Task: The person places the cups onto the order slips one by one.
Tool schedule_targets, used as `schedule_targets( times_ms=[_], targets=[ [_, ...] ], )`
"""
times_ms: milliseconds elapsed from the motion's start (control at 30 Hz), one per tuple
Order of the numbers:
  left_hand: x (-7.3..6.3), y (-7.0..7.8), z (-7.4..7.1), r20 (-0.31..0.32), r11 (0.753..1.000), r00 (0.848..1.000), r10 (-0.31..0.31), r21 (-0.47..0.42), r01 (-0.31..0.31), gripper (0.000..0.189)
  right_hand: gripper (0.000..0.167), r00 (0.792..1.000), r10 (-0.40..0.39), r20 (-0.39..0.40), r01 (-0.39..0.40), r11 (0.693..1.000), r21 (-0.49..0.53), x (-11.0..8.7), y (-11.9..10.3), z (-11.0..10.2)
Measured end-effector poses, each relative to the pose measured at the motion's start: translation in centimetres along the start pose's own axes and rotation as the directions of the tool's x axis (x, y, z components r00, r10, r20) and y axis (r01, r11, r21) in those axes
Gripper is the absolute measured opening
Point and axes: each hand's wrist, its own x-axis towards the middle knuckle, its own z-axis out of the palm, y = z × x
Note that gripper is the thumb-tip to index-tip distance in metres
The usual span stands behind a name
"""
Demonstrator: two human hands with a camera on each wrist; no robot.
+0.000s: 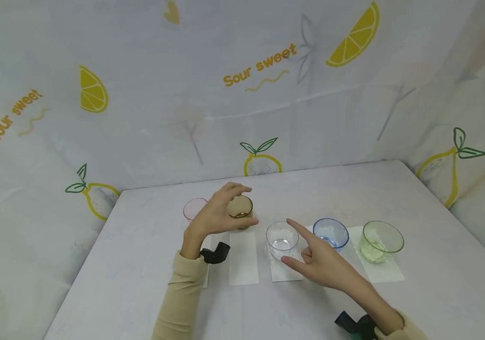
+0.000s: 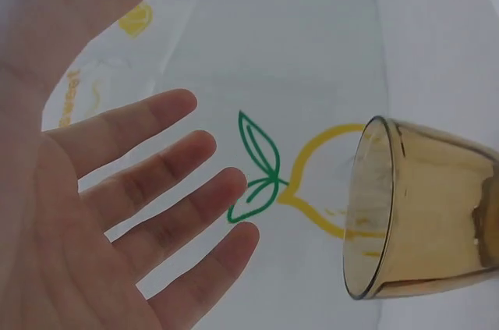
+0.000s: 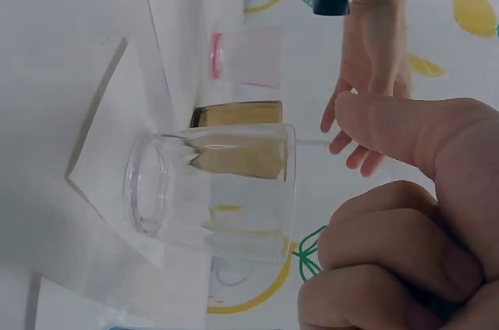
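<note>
An amber glass point(image 1: 241, 204) stands upright toward the back of the table. My left hand point(image 1: 216, 212) is raised in front of it, thumb and fingers spread apart with nothing between them. In the left wrist view, a gap separates the fingertips from the amber glass point(image 2: 425, 213). A clear glass point(image 1: 282, 242) stands upright on a white paper strip. Just to its right, my right hand point(image 1: 327, 265) stretches out its index finger and thumb at the glass's side, while the other fingers curl inward. The right wrist view has the thumb point(image 3: 405, 127) beyond the clear glass's rim.
Right of the clear glass stand a blue glass point(image 1: 331, 232) and a green glass point(image 1: 379, 248) on paper strips. A pink-rimmed glass point(image 1: 192, 208) is partly hidden behind my left hand. Another white paper strip point(image 1: 243, 262) lies in front of the amber glass. A lemon-print cloth point(image 1: 161, 141) hangs behind the table.
</note>
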Motion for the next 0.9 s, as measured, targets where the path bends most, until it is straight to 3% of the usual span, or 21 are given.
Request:
schedule_targets(
  times_ms=[167, 433, 633, 900],
  targets=[
    [-0.1, -1.5, -0.8, -0.052, 1.0, 0.999, 0.003, -0.01, -0.003, 0.07, 0.083, 1.0, -0.018, 0.021, 0.017, 0.999, 0.04, 0.8, -0.8, 0.2],
    [-0.1, -3.2, -0.7, -0.072, 0.998, 0.997, 0.013, -0.054, -0.017, 0.068, 0.082, 0.998, -0.045, 0.042, 0.039, 0.992, 0.117, 1.9, -1.9, 1.2],
    [0.4, -4.2, 0.0, -0.026, 0.999, 0.999, 0.024, -0.027, -0.025, 0.068, 0.079, 0.996, -0.049, 0.079, 0.037, 0.989, 0.144, 2.6, -2.5, 2.8],
    [0.7, -4.7, 1.0, 0.047, 0.999, 0.998, -0.048, -0.006, 0.048, 0.073, 0.077, 0.991, -0.046, 0.122, 0.031, 0.992, 0.122, 3.1, -2.7, 4.9]
  ],
)
